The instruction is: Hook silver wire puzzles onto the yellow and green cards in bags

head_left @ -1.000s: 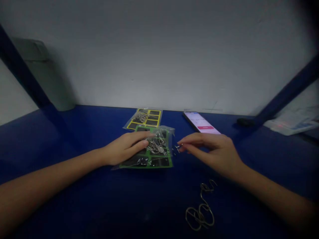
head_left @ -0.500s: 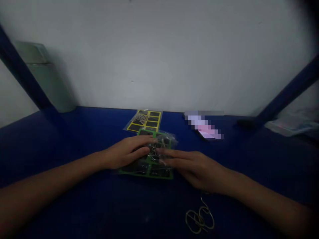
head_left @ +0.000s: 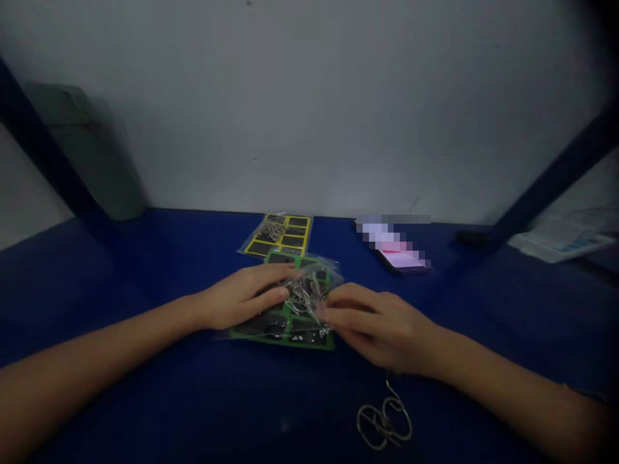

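1. Green packet (head_left: 290,325) of metal wire pieces lies flat on the blue table (head_left: 145,270), mid-scene; its long axis runs roughly 6 to 12 o'clock, the far end leaning toward 1.
2. Left hand (head_left: 242,298) rests on its 9 o'clock side, palm down, fingers stretched out flat, gripping nothing.
3. Right hand (head_left: 377,322) meets its 3 o'clock edge, fingers bent together at the plastic; whether they pinch it cannot be told.
4. Yellow packet (head_left: 279,235) lies just beyond at 12 o'clock.
5. Phone (head_left: 399,254) sits at 2 o'clock, apart.
6. Wire loops (head_left: 384,422) lie at 5 o'clock, below the right wrist.
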A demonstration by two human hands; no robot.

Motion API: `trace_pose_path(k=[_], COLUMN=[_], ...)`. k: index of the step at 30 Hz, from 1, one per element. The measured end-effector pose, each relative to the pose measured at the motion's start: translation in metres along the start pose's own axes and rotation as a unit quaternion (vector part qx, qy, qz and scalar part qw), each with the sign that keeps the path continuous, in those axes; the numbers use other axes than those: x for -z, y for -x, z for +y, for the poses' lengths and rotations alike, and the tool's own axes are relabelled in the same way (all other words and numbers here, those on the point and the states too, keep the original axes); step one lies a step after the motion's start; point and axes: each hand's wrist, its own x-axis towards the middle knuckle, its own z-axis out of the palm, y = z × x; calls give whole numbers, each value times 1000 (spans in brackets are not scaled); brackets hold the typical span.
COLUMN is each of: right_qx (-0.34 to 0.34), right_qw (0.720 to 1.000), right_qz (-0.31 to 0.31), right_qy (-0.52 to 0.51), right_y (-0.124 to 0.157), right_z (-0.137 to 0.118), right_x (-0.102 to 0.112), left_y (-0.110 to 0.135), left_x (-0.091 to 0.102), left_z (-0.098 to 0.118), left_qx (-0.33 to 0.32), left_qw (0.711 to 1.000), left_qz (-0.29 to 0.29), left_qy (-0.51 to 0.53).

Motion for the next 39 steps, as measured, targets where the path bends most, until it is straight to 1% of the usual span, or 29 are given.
trace_pose_path(k=[2, 7, 11, 14, 18, 24, 30, 32, 36, 39], right_qx=[-5, -34, -53, -49, -38, -7, 15, 4, -39, -63], right_qw=[1000, 994, 992, 991, 988, 996, 997, 997, 995, 994], right_qz=[2, 50, 73, 65, 34, 16, -9, 3, 37, 37], right_qy=[-14, -90, -89, -106, -148, -93, -79, -80, -83, -85], right_y=[-1, -2, -2, -4, -5, 0, 4, 4, 7, 10], right_z=[-1, -4, -7, -8, -7, -2, 6, 7, 10, 13], right_x=[-1, -3, -1, 0, -1, -1, 3, 5, 6, 4], left_y=[1, 1, 1, 1, 2, 1, -1, -1, 0, 1], left_x=[0, 0, 0, 0, 0, -2, -4, -4, -5, -5], left_z=[0, -1, -1, -2, -3, -1, 0, 0, 0, -1], left_qx=[0, -3, 2, -3, -9, -6, 3, 4, 3, 9], left_qw=[1000, 1000, 1000, 1000, 1000, 1000, 1000, 1000, 1000, 999], left_qz=[1, 2, -6, -11, -9, -5, 1, -2, -8, -13], left_qy=[-2, -9, -13, -12, -17, -30, -25, -23, -28, -35])
